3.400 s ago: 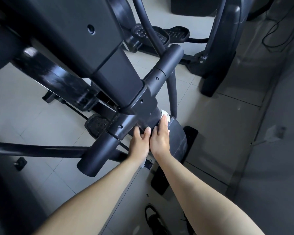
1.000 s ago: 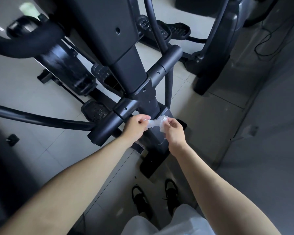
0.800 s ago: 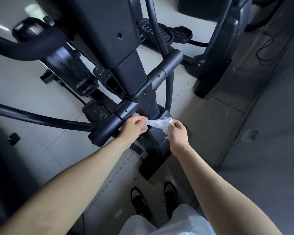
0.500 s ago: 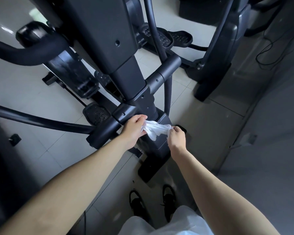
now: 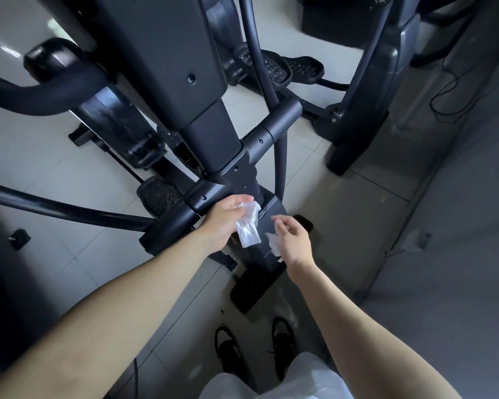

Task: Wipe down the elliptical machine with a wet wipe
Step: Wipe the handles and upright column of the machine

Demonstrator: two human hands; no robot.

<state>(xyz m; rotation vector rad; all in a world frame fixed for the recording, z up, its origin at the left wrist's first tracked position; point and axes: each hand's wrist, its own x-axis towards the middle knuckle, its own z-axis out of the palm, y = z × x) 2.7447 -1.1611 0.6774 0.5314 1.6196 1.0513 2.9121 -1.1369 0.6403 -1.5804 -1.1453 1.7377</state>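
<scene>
Since half a second ago, right grip (image 5: pixel 293 240) has let go of the wet wipe (image 5: pixel 247 226). Fingers are loosely curled, with a white scrap (image 5: pixel 273 242) at the palm; we can't tell if it's held. Beyond it, left grip (image 5: pixel 225 218) pinches the wipe's top. Long axis is roughly vertical, free end pointing floorward, just off the elliptical machine (image 5: pixel 185 82) base joint. We judge wiping paused mid-task for a regrip; cleaned share unreadable.

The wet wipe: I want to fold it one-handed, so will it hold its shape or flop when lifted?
Probably floppy: the wet wipe hangs crumpled and limp below the left hand, which holds its top. It is likely very light, since that one hand's fingers carry it with no other support. It looks thin and translucent, so it may tear if tugged hard.
</scene>
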